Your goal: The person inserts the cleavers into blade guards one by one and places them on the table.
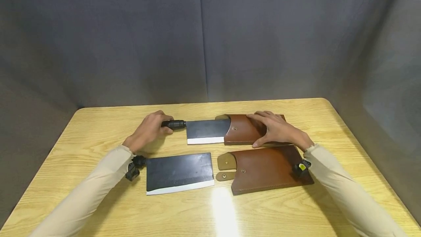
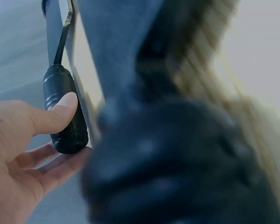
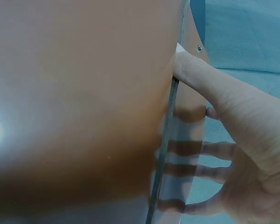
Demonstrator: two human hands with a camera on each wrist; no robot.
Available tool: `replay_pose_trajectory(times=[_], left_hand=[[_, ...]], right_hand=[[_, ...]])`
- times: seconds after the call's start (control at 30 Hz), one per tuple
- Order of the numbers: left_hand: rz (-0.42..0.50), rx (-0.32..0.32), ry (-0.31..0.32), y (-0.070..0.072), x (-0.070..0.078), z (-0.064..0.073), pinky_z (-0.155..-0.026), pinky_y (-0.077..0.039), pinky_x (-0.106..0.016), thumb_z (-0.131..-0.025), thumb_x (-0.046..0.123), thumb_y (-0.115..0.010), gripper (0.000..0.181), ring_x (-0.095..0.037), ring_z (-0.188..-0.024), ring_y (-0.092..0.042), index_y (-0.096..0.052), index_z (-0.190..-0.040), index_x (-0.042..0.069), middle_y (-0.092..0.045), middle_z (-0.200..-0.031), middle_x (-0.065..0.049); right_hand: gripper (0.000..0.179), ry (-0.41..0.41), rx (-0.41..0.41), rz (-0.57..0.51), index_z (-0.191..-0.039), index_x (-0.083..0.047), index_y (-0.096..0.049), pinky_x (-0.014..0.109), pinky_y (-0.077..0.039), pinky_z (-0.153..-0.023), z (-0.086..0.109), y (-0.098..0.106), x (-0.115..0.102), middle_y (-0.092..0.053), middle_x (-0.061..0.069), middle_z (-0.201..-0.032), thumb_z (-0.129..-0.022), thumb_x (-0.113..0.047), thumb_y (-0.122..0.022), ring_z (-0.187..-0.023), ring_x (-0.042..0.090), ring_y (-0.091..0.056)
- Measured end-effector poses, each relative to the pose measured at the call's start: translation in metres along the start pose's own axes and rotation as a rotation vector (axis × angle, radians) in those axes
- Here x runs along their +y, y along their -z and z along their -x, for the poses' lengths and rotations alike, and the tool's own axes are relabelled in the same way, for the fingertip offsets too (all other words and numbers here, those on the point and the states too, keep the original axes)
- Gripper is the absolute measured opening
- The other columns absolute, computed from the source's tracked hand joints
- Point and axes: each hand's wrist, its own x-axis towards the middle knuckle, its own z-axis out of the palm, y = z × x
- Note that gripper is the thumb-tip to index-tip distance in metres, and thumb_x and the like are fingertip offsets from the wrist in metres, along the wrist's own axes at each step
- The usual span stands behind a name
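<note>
At the back of the table, my left hand (image 1: 149, 129) holds the black handle (image 1: 174, 124) of a cleaver (image 1: 205, 131). In the left wrist view the thumb lies on one side of that handle and the fingers lie beneath it. The front part of its blade is inside a brown leather sheath (image 1: 243, 131), hidden from sight. My right hand (image 1: 276, 127) spans this sheath, thumb at the near edge and fingers at the far edge. In the right wrist view, the thumb (image 3: 200, 77) meets the sheath's edge near the second sheath.
Nearer the front lies a second cleaver (image 1: 179, 173), its handle partly behind the left wrist camera (image 1: 132, 171). To its right, under the right forearm, lies another brown sheath (image 1: 266, 169) with an unfastened strap (image 1: 226, 176). Grey curtains (image 1: 141, 39) stand behind the wooden table.
</note>
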Motion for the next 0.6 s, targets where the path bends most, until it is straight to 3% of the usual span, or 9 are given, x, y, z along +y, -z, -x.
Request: replay_pose_trajectory(times=[0.33, 0.6], left_hand=[[0.003, -0.006, -0.011, -0.003, 0.007, -0.009, -0.082, -0.055, -0.046, -0.089, 0.011, -0.084, 0.045, -0.029, -0.089, -0.064, -0.07, -0.128, -0.006, -0.07, -0.112, -0.021], [-0.01, 0.012, -0.02, -0.005, 0.016, -0.012, -0.082, -0.056, -0.046, -0.089, 0.011, -0.084, 0.044, -0.03, -0.09, -0.065, -0.071, -0.126, -0.006, -0.071, -0.108, -0.021]], right_hand=[[0.113, -0.006, -0.005, 0.018, -0.161, -0.014, -0.042, 0.078, -0.028, -0.112, -0.003, 0.001, 0.004, -0.04, 0.027, -0.16, -0.07, -0.058, -0.093, -0.148, 0.053, -0.033], [0.111, 0.018, -0.021, -0.007, -0.162, -0.016, -0.041, 0.081, -0.025, -0.111, -0.017, 0.0, -0.004, -0.037, 0.025, -0.163, -0.072, -0.056, -0.093, -0.151, 0.054, -0.029]])
